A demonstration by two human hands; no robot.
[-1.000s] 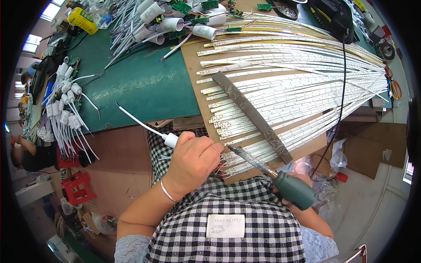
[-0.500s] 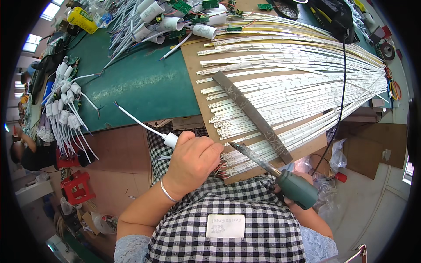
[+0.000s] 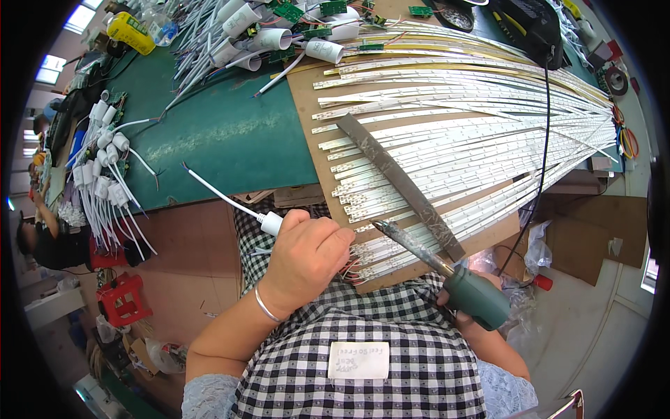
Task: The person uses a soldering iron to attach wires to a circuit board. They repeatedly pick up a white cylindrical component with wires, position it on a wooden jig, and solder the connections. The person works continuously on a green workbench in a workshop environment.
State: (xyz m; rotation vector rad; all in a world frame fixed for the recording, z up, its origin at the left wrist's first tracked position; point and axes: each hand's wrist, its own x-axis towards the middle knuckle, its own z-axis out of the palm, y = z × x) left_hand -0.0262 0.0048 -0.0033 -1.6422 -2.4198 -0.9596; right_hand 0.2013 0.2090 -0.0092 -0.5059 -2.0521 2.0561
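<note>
My left hand (image 3: pixel 307 253) is closed round a white capped cable (image 3: pixel 222 193), whose bare wire ends point up and left. Its fingertips are beside the near ends of the white LED strips (image 3: pixel 391 187), which fan across a brown board (image 3: pixel 310 126). In my right hand (image 3: pixel 469 302), mostly hidden by the handle, is a soldering iron (image 3: pixel 419 254) with a green grip. Its tip is just above the strips, right of my left fingers. A dark flat bar (image 3: pixel 401 187) lies slantwise over the strips. Red wires (image 3: pixel 352 267) stick out at the nearest strip ends.
White cylindrical housings (image 3: pixel 272 38) with cables and green circuit boards (image 3: pixel 288 10) lie at the back of the green table (image 3: pixel 230 133). Small white capped cables (image 3: pixel 105 171) hang at the left edge. A black cord (image 3: pixel 544 146) runs down on the right. A red stool (image 3: pixel 123 297) stands lower left.
The soldering iron has shifted slightly up and right, away from my left fingertips. My left hand keeps its hold on the cable almost unmoved.
</note>
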